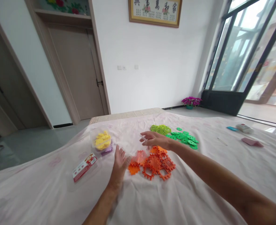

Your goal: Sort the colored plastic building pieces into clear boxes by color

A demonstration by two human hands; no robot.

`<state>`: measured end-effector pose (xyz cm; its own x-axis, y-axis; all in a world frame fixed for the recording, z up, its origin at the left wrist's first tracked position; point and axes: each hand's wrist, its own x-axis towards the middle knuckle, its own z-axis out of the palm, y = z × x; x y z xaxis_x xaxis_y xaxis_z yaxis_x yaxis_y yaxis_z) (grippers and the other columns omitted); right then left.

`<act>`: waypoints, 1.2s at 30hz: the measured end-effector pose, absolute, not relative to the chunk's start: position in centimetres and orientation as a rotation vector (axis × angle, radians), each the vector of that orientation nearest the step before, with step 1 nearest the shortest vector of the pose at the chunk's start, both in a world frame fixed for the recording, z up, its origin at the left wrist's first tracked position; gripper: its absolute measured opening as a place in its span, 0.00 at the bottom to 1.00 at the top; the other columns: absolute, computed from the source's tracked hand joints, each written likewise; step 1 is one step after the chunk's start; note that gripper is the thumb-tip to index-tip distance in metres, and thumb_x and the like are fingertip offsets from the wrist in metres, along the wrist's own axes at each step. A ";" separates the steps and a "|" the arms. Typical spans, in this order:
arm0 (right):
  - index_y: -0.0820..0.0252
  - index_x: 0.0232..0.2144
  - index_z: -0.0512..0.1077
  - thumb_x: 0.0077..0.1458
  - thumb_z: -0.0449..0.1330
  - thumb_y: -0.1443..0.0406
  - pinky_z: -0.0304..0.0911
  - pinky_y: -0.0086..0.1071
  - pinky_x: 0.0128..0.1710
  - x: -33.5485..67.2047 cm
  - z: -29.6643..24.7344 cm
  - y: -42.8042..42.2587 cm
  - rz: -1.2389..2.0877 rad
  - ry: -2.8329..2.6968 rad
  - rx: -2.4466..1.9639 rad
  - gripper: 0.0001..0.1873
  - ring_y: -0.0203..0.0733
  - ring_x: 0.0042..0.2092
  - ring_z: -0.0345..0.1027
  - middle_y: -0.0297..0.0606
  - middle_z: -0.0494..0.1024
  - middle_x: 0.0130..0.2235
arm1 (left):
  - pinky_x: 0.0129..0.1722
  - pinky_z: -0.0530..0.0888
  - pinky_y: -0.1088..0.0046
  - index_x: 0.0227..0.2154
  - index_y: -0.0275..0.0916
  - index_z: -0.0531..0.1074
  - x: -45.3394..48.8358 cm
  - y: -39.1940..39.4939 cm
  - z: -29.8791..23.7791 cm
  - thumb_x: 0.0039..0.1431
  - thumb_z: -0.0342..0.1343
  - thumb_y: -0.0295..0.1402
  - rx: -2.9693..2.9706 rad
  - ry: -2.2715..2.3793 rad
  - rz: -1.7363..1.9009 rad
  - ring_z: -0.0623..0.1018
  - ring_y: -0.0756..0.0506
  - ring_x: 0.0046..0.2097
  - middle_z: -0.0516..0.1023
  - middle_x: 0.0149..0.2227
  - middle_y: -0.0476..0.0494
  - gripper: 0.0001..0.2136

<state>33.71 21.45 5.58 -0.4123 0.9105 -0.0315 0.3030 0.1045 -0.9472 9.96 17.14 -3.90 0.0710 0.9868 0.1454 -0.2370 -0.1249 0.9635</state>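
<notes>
Toward the near edge of the cloth (pixel 149 206), between the two hands, lies one heap of orange pieces (pixel 155 163), overlapping too much to count. A faint clear shape blurs part of it; its outline is hard to make out. The left hand (pixel 121 159) has its fingers parted at the heap's left side; the right hand (pixel 157 140) curls above its back, with a pale edge by the fingertips. I cannot tell whether either grip grasps the clear shape. The right forearm runs out of view. Behind it, partly covered, are lime pieces (pixel 160 129) and green pieces (pixel 186 138), one green apart. Leftward sit one tub (pixel 92 136) of yellow pieces (pixel 102 140), half-hidden purple pieces (pixel 108 149) and one red-and-white label (pixel 84 167). Cloth stretches openly between tub and right hand.
</notes>
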 end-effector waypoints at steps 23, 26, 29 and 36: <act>0.53 0.44 0.78 0.51 0.60 0.76 0.59 0.40 0.57 43.2 -4.2 28.0 0.013 -2.287 -1.797 0.20 0.50 0.55 0.69 0.43 0.80 0.48 | 0.56 0.68 0.66 0.57 0.39 0.71 7.9 15.6 -3.2 0.51 0.62 0.44 1.311 1.079 1.031 0.72 0.39 0.57 0.74 0.57 0.37 0.30; 0.56 0.46 0.77 0.53 0.60 0.74 0.59 0.42 0.57 43.2 -4.1 27.6 -0.016 -2.269 -1.820 0.19 0.52 0.54 0.70 0.48 0.80 0.48 | 0.55 0.70 0.64 0.54 0.38 0.72 9.3 15.6 -3.1 0.46 0.61 0.35 1.292 0.956 0.941 0.75 0.39 0.55 0.76 0.55 0.38 0.28; 0.54 0.52 0.75 0.58 0.57 0.69 0.60 0.45 0.57 42.7 -4.0 27.3 -0.043 -2.071 -1.845 0.20 0.53 0.54 0.70 0.47 0.79 0.51 | 0.56 0.71 0.64 0.48 0.38 0.74 9.8 15.3 -3.1 0.42 0.57 0.28 1.181 0.862 0.967 0.76 0.40 0.55 0.78 0.53 0.40 0.25; 0.58 0.48 0.76 0.63 0.51 0.52 0.69 0.39 0.46 41.4 -3.8 27.0 0.439 -1.759 -1.564 0.23 0.49 0.44 0.75 0.38 0.82 0.40 | 0.63 0.64 0.63 0.45 0.41 0.72 6.8 16.1 -3.2 0.40 0.57 0.25 0.823 1.014 1.384 0.75 0.43 0.56 0.78 0.51 0.43 0.24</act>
